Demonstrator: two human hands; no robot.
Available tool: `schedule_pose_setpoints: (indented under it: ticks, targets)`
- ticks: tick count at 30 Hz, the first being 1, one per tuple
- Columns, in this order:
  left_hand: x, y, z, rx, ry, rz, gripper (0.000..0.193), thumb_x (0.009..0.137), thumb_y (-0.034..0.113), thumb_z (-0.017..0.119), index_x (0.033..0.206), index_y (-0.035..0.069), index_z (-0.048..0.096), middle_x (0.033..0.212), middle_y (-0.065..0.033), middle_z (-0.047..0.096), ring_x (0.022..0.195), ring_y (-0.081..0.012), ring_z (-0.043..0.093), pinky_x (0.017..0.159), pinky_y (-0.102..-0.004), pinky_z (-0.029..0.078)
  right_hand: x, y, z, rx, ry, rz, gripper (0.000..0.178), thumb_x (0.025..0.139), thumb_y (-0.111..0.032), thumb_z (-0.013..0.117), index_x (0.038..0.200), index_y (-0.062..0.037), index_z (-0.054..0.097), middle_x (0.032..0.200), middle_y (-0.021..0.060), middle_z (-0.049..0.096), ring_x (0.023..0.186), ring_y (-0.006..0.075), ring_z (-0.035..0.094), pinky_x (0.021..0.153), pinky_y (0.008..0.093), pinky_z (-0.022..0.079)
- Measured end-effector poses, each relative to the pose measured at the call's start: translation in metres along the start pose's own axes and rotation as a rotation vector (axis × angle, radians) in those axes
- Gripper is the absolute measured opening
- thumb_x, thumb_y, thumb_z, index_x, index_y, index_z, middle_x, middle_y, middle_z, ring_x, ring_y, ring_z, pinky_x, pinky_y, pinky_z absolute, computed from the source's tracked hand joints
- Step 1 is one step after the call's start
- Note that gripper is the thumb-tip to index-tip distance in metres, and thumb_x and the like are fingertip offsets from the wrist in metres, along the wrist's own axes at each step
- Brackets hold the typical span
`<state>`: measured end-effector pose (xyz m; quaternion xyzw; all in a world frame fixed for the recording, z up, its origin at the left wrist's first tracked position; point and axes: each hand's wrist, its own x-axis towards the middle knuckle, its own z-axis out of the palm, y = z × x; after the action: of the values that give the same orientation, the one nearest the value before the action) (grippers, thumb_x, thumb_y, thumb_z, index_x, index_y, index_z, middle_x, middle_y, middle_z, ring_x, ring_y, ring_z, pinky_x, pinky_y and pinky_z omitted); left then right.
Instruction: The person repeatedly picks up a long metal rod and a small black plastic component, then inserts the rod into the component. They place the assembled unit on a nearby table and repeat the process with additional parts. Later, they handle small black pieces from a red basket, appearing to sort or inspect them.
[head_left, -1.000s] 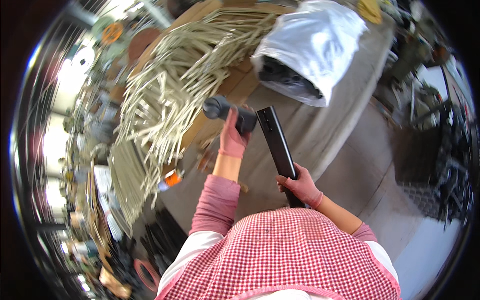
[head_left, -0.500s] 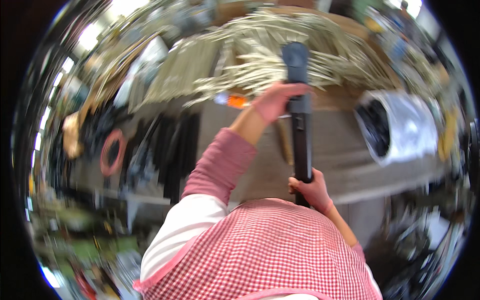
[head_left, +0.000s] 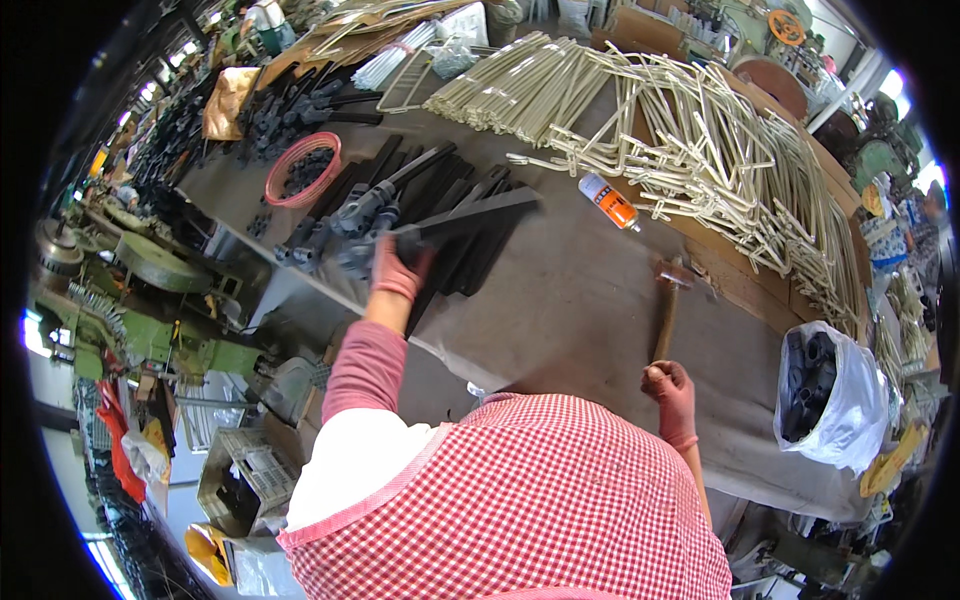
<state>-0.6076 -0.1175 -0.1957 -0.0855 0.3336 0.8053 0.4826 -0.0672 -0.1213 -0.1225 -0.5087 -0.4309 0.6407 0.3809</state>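
Tube, black and blurred, is gripped in the left hand, left of the can. Nearer than the can, the right hand curls by the hammer; whether gripping it, I cannot tell.

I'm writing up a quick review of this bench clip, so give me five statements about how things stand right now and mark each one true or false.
1. The left hand has hold of a dark tube. True.
2. The right hand is inside the white bag. False: it is at the handle end of the hammer.
3. The orange-and-white can stands upright on the table. False: it lies on its side.
4. The white bag has dark parts in its open mouth. True.
5. The pink basket is to the right of the hammer. False: it is well to the left of it.
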Motion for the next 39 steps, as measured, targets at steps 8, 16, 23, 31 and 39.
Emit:
schedule_pose_setpoints:
  ticks: [8,16,23,31,39]
  targets:
    - [0.152,0.125,0.003,-0.182,0.218,0.284,0.03,0.091,0.033,0.055,0.096,0.006,0.066,0.1,-0.0168,0.07,0.093,-0.0318,0.07,0.081,-0.0493,0.062,-0.017,0.015,0.023,-0.053,-0.017,0.261,0.024,0.093,-0.018,0.067,0.106,0.0025,0.063,0.092,0.0064,0.065,0.082,0.0127,0.062,0.081,0.0295,0.054]
    - [0.065,-0.126,0.038,2.284,-0.248,1.024,0.043,0.08,0.04,0.068,0.106,0.006,0.067,0.101,-0.0188,0.071,0.096,-0.0353,0.069,0.086,-0.0444,0.056,-0.017,0.027,0.035,-0.216,-0.062,0.249,0.029,0.091,-0.023,0.069,0.106,0.0023,0.067,0.088,0.0056,0.066,0.082,0.0119,0.06,0.076,0.0277,0.05]
    - [0.005,-0.178,0.085,2.169,-0.182,0.272,0.033,0.071,0.022,0.065,0.096,0.0,0.069,0.092,-0.0235,0.072,0.088,-0.0393,0.071,0.077,-0.0477,0.055,-0.035,0.007,0.008,-0.405,0.038,0.087,0.033,0.088,-0.027,0.066,0.104,0.0011,0.068,0.094,0.0118,0.069,0.089,0.0206,0.064,0.083,0.0321,0.05]
    - [-0.188,-0.344,0.204,1.69,-2.249,1.102,0.037,0.068,0.016,0.069,0.104,0.013,0.062,0.096,-0.004,0.066,0.093,-0.0241,0.065,0.079,-0.0392,0.05,-0.035,-0.012,-0.063,-1.365,0.552,-0.503,0.051,0.079,-0.028,0.073,0.121,-0.0045,0.057,0.107,0.019,0.067,0.098,0.0344,0.067,0.09,0.0431,0.052]
    - [-0.261,-0.625,0.305,1.562,-2.338,0.45,0.061,0.077,0.025,0.073,0.132,0.004,0.054,0.126,-0.0144,0.058,0.112,-0.0331,0.058,0.099,-0.0427,0.047,-0.12,0.079,-0.188,-0.164,0.853,0.287,0.049,0.076,-0.028,0.068,0.111,0.003,0.056,0.094,0.0257,0.068,0.095,0.0431,0.067,0.083,0.0475,0.051]
